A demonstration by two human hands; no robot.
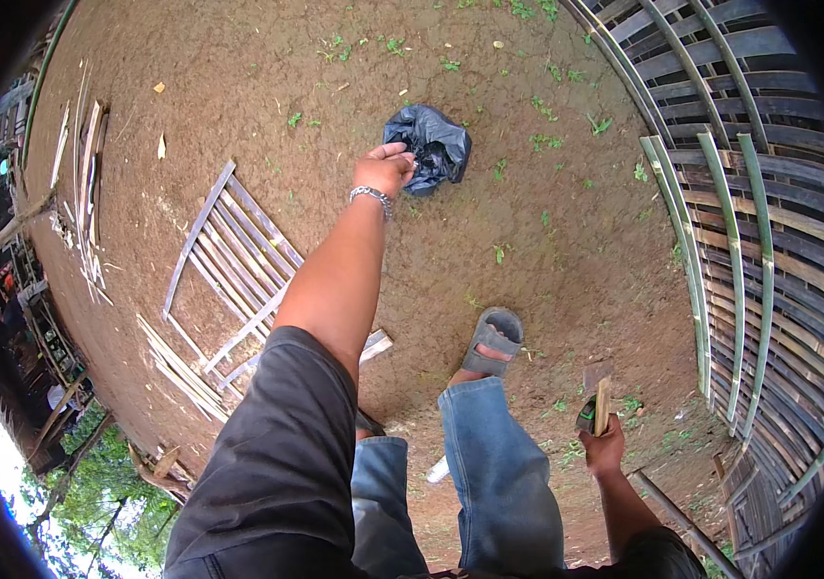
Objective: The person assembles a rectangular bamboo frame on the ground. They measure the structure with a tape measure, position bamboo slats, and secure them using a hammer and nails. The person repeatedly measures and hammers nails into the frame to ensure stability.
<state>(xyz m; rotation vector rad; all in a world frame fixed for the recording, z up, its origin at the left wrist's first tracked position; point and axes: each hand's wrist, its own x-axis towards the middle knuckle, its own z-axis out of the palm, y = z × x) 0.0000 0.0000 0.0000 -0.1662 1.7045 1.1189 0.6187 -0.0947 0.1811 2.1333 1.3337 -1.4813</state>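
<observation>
Right hand [605,446], near right: clasps a bamboo strip [603,405]. Left hand [385,169], far centre: fingers closing on dark plastic bag [431,145] lying on dirt ground [547,270]. Grasping stage; firmer pinch needed.

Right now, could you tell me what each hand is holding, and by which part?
The left hand touches the near edge of a dark plastic bag on the dirt; a firm hold cannot be told. The right hand grips a short wooden-handled tool by its lower end.
</observation>
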